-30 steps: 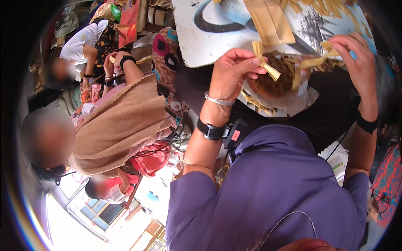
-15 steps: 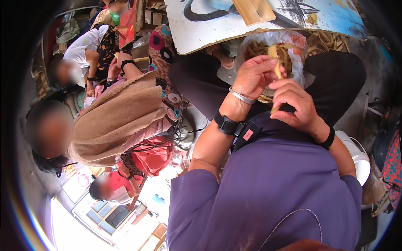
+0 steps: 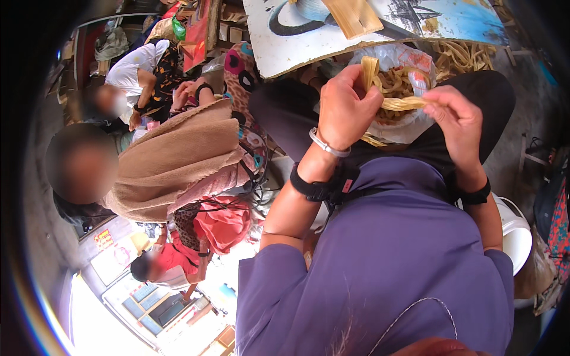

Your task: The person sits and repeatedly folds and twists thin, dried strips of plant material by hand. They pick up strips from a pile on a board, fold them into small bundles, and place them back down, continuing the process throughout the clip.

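Observation:
My left hand [image 3: 349, 108] is closed in a pinch on a pale yellow, fibrous strip [image 3: 405, 104], whose end stands up as a loop above the thumb. The strip runs sideways to my right hand [image 3: 456, 121], where thumb and fingers pinch its other end. Between the hands it looks ridged and slightly twisted. Just beneath it, between my knees, sits a clear plastic bag [image 3: 404, 133] of similar tan strips [image 3: 399, 83].
A painted board [image 3: 297, 50] with a flat wooden piece [image 3: 351, 16] on it lies ahead. More tan strips [image 3: 466, 57] are heaped beyond my right knee. A white bucket [image 3: 515, 237] stands at right. At left sits a person under a brown cloth [image 3: 178, 160]; others are farther off.
My hands have moved apart, the right one outward to the right. The strip, upright between them before, is now stretched sideways from hand to hand, with a loop at the left.

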A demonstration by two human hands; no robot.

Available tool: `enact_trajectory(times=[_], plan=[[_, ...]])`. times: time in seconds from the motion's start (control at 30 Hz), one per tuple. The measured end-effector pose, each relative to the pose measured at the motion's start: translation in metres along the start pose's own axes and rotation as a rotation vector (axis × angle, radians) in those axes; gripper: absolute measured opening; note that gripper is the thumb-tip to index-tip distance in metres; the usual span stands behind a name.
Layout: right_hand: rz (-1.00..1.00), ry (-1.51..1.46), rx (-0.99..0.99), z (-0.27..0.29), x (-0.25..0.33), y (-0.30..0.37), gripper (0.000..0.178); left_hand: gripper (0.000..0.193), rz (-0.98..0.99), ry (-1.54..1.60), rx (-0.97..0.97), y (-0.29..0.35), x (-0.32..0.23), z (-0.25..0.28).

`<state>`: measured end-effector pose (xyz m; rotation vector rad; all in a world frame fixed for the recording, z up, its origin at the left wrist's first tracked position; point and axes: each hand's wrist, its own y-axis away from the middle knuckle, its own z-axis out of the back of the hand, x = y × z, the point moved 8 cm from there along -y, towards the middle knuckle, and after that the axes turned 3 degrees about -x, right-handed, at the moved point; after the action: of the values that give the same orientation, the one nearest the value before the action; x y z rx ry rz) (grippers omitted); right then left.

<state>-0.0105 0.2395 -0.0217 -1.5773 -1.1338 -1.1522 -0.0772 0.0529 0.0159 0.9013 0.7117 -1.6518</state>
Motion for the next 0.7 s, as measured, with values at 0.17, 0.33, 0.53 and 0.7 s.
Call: enact_trajectory(times=[0.17, 0.33, 0.53, 0.7], plan=[[0.079, -0.079, -0.097, -0.016, 0.035, -0.033, 0.038, 0.011, -0.461, -0.542, 0.052, 0.014, -0.059, 0.006], [0.030, -0.152, 0.063, -0.050, 0.017, -0.047, 0.015, 0.014, -0.515, -0.471, -0.060, 0.018, -0.083, 0.018], [0.086, -0.015, 0.077, -0.055, 0.018, -0.026, 0.016, 0.017, -0.471, -0.331, -0.119, 0.014, -0.071, 0.022], [-0.016, 0.106, 0.161, -0.044, 0.005, -0.026, 0.013, 0.025, -0.598, -0.397, -0.141, 0.018, -0.079, 0.011]])
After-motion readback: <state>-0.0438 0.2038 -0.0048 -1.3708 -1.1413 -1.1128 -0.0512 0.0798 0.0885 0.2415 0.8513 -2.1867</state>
